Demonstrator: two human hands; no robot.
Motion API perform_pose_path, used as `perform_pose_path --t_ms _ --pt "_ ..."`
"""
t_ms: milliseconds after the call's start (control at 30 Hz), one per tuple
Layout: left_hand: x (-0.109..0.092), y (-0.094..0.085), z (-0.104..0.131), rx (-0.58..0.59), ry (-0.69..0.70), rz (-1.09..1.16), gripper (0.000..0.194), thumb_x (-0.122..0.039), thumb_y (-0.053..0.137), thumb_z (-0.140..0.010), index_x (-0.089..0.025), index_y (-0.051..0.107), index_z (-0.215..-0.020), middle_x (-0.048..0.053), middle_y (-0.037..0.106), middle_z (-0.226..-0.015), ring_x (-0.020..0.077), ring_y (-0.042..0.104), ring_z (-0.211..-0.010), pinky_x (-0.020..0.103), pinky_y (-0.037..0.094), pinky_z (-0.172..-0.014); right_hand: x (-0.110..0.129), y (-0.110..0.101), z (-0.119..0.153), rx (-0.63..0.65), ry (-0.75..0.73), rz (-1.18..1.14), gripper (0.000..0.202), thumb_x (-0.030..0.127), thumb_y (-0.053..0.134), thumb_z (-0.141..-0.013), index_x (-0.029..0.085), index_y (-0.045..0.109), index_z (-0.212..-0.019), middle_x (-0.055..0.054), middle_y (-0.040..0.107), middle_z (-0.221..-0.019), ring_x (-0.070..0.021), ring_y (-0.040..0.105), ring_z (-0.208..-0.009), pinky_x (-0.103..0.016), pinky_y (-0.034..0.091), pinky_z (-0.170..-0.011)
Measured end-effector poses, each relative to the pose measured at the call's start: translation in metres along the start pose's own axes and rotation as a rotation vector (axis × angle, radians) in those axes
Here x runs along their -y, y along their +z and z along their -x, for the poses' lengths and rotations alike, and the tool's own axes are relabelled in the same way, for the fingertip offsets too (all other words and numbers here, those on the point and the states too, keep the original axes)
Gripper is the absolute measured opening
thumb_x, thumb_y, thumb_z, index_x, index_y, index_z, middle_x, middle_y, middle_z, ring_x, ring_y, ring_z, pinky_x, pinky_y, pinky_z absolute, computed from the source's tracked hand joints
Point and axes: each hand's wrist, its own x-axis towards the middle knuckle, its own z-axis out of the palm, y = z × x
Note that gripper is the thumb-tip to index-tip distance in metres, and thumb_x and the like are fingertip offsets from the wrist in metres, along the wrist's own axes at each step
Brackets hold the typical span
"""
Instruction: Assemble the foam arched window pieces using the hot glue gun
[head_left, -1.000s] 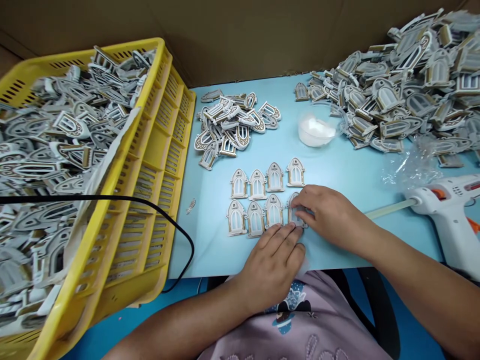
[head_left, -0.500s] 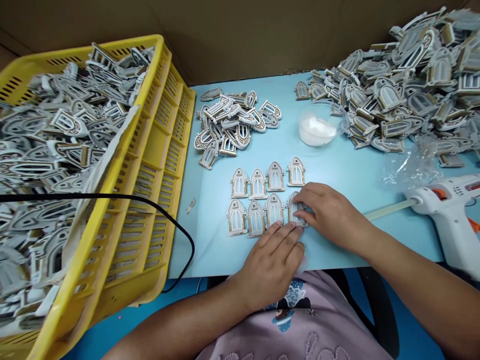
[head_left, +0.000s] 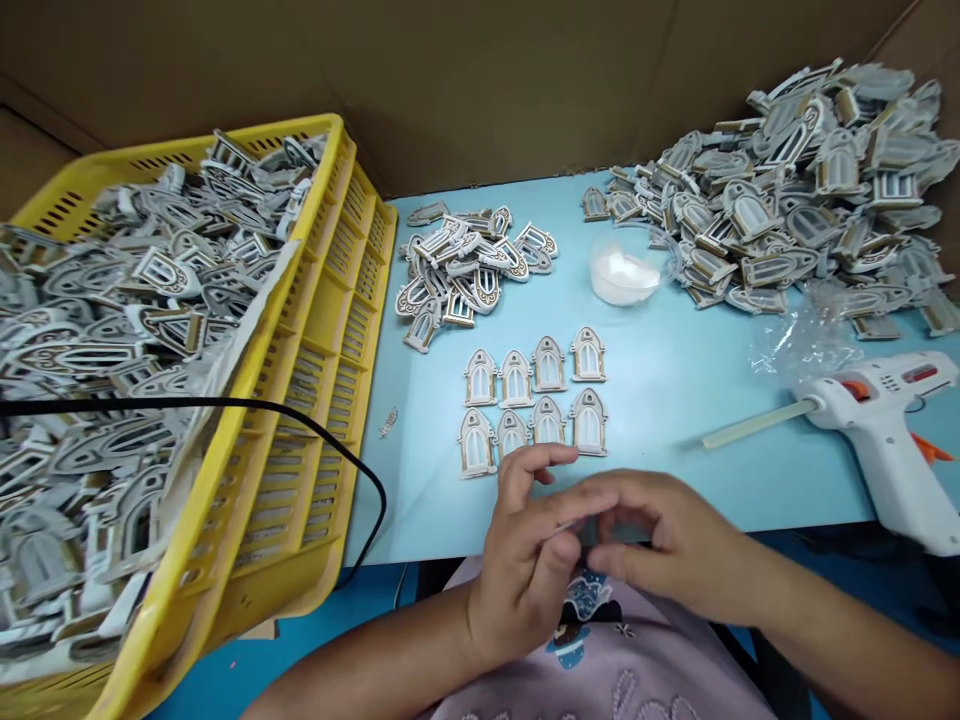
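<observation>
My left hand (head_left: 521, 575) and my right hand (head_left: 667, 535) meet above the table's front edge. The left thumb and index finger are pinched together; whatever lies between them is too small to make out. Curled thumb and fingers of my right hand touch the left fingertips, and their contents are hidden. Just beyond, small arched window frames, white and gold-brown, lie in two rows, among them a back-row window frame (head_left: 588, 356) and the front-row right window frame (head_left: 589, 422). My left fingers partly cover the front row.
A yellow crate (head_left: 300, 330) full of window frames stands left, a black cable (head_left: 322, 425) crossing it. Behind lie a small frame pile (head_left: 465, 260) and a clear bowl (head_left: 626, 275) with white contents. Right are a larger frame pile (head_left: 795, 200), crumpled plastic (head_left: 806, 335) and a glue gun (head_left: 877, 410).
My right hand has left the front-row right window frame and drawn back towards me. My left hand has lifted from the table and turned, and both hands now meet.
</observation>
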Motion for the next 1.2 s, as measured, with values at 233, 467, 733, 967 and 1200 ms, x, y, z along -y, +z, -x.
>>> perform_pose_path --t_ms 233,467,733,967,1200 --pt "-0.008 0.030 -0.033 -0.154 -0.700 0.597 0.052 -0.062 0.042 -0.097 -0.021 0.071 -0.111 0.009 0.066 -0.107 0.0118 0.058 -0.064 0.022 0.040 -0.045 0.001 0.027 -0.021 -0.260 0.136 -0.306 0.021 0.040 0.065 -0.086 0.020 0.064 -0.085 0.002 0.063 -0.072 -0.0126 0.059 -0.064 -0.028 0.050 -0.064" --pt "-0.010 0.029 -0.073 -0.372 -0.710 0.801 0.049 -0.062 0.051 -0.094 -0.017 0.067 -0.107 0.005 0.068 -0.085 0.0154 0.064 -0.072 0.026 0.051 -0.063 0.029 0.011 -0.052 -0.350 0.068 0.035 0.017 0.024 0.056 -0.087 0.020 0.060 -0.071 0.002 0.062 -0.068 -0.0130 0.057 -0.064 -0.026 0.047 -0.062" --pt "0.000 0.031 -0.104 -0.381 -0.642 0.923 0.046 -0.045 0.049 -0.100 -0.019 0.049 -0.138 0.011 0.065 -0.114 0.0114 0.063 -0.077 0.023 0.051 -0.064 0.057 -0.049 -0.098 -0.330 0.204 0.263 0.022 0.025 0.054 -0.096 0.014 0.062 -0.078 -0.001 0.067 -0.072 -0.0105 0.061 -0.058 -0.023 0.052 -0.054" --pt "0.014 0.034 -0.094 -0.310 -0.573 0.690 0.057 -0.045 0.054 -0.097 -0.027 0.036 -0.148 0.012 0.050 -0.136 0.0187 0.059 -0.115 0.028 0.051 -0.085 0.075 -0.157 -0.142 -0.601 0.332 0.832 0.031 0.037 0.061 -0.096 0.016 0.063 -0.118 -0.008 0.064 -0.119 -0.0209 0.064 -0.103 -0.042 0.056 -0.088" --pt "0.014 0.034 -0.094 -0.277 -0.624 0.716 0.044 -0.045 0.054 -0.096 -0.025 0.049 -0.136 0.009 0.054 -0.126 0.0161 0.060 -0.105 0.024 0.049 -0.078 0.072 -0.174 -0.156 -0.595 0.259 1.123 0.030 0.038 0.062 -0.095 0.016 0.065 -0.114 -0.008 0.066 -0.118 -0.0214 0.064 -0.105 -0.045 0.053 -0.092"
